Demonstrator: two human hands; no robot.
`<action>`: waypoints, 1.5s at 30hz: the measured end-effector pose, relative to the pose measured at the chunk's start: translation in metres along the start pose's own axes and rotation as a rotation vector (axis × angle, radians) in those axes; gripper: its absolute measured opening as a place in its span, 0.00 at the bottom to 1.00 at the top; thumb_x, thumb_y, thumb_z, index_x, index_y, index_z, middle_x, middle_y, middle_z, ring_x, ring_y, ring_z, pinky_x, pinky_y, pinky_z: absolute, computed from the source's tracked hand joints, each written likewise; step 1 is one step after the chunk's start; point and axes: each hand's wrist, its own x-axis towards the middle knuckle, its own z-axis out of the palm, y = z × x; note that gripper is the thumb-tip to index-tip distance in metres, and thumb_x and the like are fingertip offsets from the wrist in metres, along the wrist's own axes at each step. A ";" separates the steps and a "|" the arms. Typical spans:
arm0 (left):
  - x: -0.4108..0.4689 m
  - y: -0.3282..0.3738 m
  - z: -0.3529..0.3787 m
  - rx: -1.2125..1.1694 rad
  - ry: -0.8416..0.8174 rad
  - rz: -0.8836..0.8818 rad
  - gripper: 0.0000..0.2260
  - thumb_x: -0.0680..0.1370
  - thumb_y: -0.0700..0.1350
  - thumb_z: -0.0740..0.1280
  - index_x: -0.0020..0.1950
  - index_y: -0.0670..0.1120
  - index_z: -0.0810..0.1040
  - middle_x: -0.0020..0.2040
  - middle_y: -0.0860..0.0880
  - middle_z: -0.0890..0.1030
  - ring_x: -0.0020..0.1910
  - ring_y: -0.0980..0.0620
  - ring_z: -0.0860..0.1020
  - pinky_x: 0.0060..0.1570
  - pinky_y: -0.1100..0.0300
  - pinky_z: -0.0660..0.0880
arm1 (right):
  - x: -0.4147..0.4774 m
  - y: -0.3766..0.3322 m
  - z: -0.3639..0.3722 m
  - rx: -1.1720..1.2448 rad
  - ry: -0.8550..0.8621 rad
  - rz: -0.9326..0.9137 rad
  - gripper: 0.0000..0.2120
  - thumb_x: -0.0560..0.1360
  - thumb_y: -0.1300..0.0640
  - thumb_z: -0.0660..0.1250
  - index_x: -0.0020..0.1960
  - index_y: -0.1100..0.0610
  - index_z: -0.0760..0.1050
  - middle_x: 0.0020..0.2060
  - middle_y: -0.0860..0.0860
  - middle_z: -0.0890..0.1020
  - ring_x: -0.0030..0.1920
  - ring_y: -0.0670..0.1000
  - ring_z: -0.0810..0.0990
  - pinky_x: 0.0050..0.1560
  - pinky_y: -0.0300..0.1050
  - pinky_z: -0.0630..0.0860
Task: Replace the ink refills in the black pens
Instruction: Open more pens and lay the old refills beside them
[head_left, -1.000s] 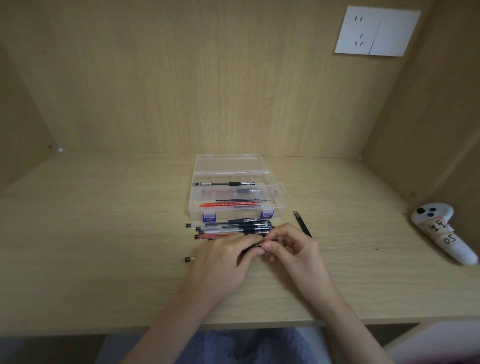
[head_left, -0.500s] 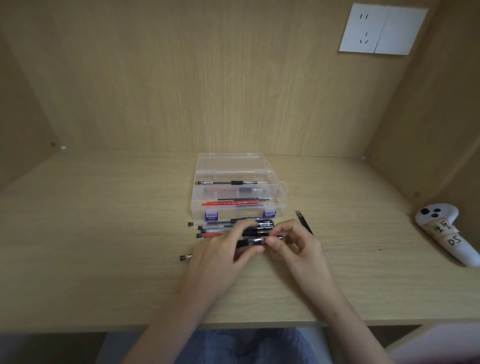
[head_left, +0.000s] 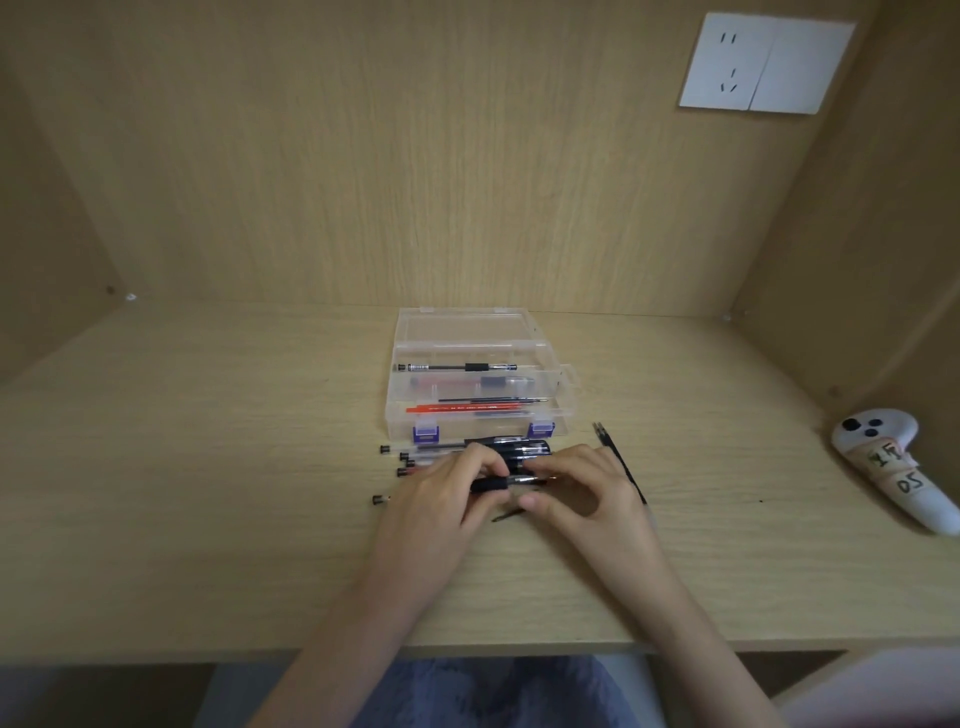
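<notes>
My left hand (head_left: 441, 499) grips a black pen (head_left: 491, 485) by its barrel, just above the desk; the pen's tail end (head_left: 377, 500) sticks out to the left. My right hand (head_left: 587, 493) pinches the pen's metal tip end. A small dark piece (head_left: 506, 515) lies on the desk under my hands. Behind my hands lies a row of several pens (head_left: 498, 449) with black caps. An open clear plastic box (head_left: 563, 400) behind them holds red and dark refills (head_left: 467, 408) and a black pen (head_left: 457, 367).
Black tweezers (head_left: 618, 460) lie on the desk right of my right hand. A white controller (head_left: 893, 473) with a taped label rests at the far right. A white wall socket (head_left: 763, 62) sits on the back panel. The desk's front edge (head_left: 208, 656) runs below my forearms.
My hands have shifted slightly on the pen; the left hand now shows more of the black grip, and a small dark piece lies on the desk below them.
</notes>
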 end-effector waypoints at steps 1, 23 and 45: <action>0.000 0.001 0.000 -0.004 -0.002 0.014 0.07 0.74 0.53 0.65 0.50 0.54 0.72 0.45 0.59 0.79 0.45 0.62 0.76 0.43 0.62 0.73 | 0.000 -0.001 -0.001 0.045 -0.002 0.001 0.14 0.66 0.41 0.71 0.49 0.46 0.81 0.42 0.41 0.80 0.51 0.44 0.74 0.54 0.36 0.69; -0.002 0.002 -0.003 -0.024 0.089 0.047 0.08 0.71 0.50 0.70 0.47 0.54 0.74 0.44 0.60 0.77 0.40 0.63 0.76 0.36 0.65 0.74 | -0.001 -0.010 -0.005 0.290 0.043 0.124 0.10 0.68 0.64 0.74 0.43 0.50 0.82 0.38 0.49 0.79 0.40 0.41 0.76 0.45 0.29 0.69; -0.001 0.003 -0.007 -0.063 0.026 -0.040 0.09 0.69 0.53 0.71 0.47 0.56 0.75 0.42 0.62 0.77 0.37 0.67 0.75 0.35 0.74 0.70 | 0.000 -0.009 -0.006 0.308 0.049 0.152 0.11 0.68 0.65 0.73 0.44 0.50 0.82 0.36 0.50 0.79 0.37 0.40 0.75 0.43 0.29 0.69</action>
